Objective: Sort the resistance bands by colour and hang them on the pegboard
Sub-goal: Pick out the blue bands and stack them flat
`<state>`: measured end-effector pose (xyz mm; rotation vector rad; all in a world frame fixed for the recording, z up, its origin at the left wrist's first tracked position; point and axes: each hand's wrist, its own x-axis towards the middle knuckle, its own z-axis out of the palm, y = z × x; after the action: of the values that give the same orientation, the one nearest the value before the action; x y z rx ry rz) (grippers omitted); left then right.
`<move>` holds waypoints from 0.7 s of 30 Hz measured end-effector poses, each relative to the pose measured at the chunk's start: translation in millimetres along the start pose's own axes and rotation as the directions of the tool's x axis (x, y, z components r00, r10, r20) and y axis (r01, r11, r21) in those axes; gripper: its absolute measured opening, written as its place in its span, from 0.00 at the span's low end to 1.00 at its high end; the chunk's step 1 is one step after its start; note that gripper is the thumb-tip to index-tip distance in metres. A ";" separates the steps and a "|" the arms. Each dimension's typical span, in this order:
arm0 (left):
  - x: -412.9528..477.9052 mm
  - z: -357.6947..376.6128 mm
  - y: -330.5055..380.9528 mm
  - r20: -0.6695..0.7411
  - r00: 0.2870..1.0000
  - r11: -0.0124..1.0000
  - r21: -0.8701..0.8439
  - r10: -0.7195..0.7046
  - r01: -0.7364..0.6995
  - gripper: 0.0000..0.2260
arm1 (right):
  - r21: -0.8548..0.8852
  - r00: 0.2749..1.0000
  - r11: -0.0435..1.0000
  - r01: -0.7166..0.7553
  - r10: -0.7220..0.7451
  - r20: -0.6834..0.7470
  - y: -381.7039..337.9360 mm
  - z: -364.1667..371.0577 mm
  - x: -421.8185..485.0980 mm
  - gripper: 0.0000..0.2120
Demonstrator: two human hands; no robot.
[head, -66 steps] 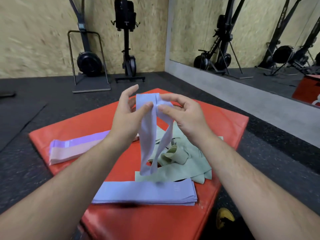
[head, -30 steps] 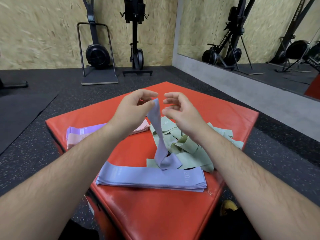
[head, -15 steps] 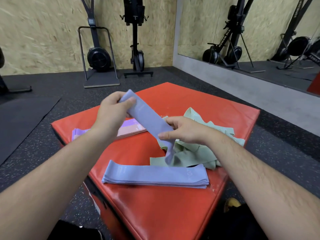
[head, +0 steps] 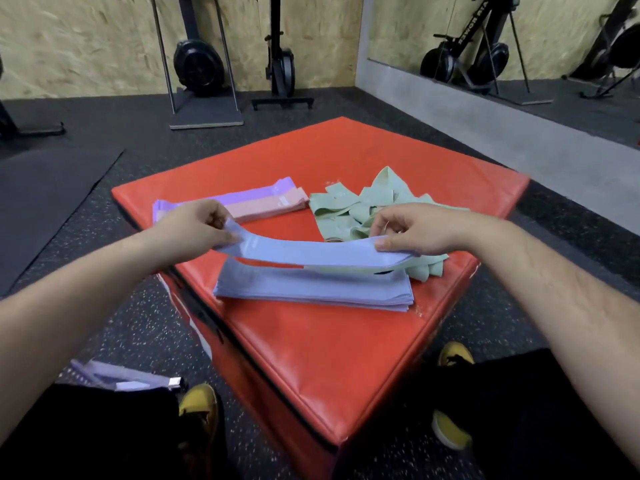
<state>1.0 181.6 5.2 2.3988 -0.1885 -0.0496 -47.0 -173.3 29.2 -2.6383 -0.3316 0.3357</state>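
Observation:
A blue resistance band [head: 311, 252] is stretched flat between my hands, just above a neat stack of blue bands [head: 311, 292] on the red padded box [head: 329, 358]. My left hand [head: 197, 230] pinches its left end and my right hand [head: 412, 233] pinches its right end. Behind my right hand lies a loose heap of green bands [head: 360, 206]. A purple band [head: 249, 195] and a pink band [head: 273, 206] lie side by side at the back left of the box. No pegboard is in view.
Dark rubber floor surrounds the box. Gym machines [head: 201, 64] stand against the chipboard wall, and a mirror [head: 519, 39] is at the right. A purple pouch [head: 121, 377] lies on the floor by my left leg; my yellow shoes [head: 197, 407] are near the box.
The blue band went from hanging upright between my hands to lying flat and level. Both hands have lowered it to just above the blue stack.

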 end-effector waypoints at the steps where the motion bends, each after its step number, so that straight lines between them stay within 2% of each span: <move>1: -6.0 4.3 -2.2 0.019 0.999 0.997 0.066 0.042 -0.043 0.09 | -0.064 1.000 0.998 0.007 -0.006 0.013 -0.3 6.5 -0.8 0.05; 5: -18.7 17.7 -6.8 0.041 0.980 0.944 0.262 0.197 -0.201 0.07 | -0.247 1.000 0.969 -0.003 0.010 0.024 -5.6 26.1 -3.7 0.07; 10: -17.7 25.9 -10.8 0.148 0.960 0.895 0.353 0.236 -0.274 0.08 | -0.378 0.996 0.925 -0.037 0.063 0.058 -5.0 41.7 -2.3 0.06; 13: -9.7 26.8 -15.8 0.139 0.939 0.821 0.456 0.316 -0.344 0.11 | -0.465 0.998 0.885 -0.012 0.037 0.045 -9.1 41.2 -2.7 0.10; 16: -12.2 30.4 -11.2 0.214 0.908 0.767 0.486 0.362 -0.420 0.25 | -0.586 0.999 0.809 0.040 -0.033 0.022 -17.2 41.1 -4.0 0.16; 19: -15.0 40.3 -4.5 0.388 0.851 0.742 0.438 0.354 -0.508 0.36 | -0.509 0.995 0.855 0.101 -0.084 0.056 -24.6 46.9 -3.9 0.19; 21: -14.3 45.6 -3.2 0.453 0.831 0.711 0.463 0.323 -0.530 0.44 | -0.439 0.991 0.892 0.112 -0.067 0.116 -28.5 53.1 -3.3 0.27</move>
<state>-16.7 155.7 -31.0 2.8568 -1.0796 -0.2189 -70.4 -127.9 -2.9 -3.0457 -0.6274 0.3984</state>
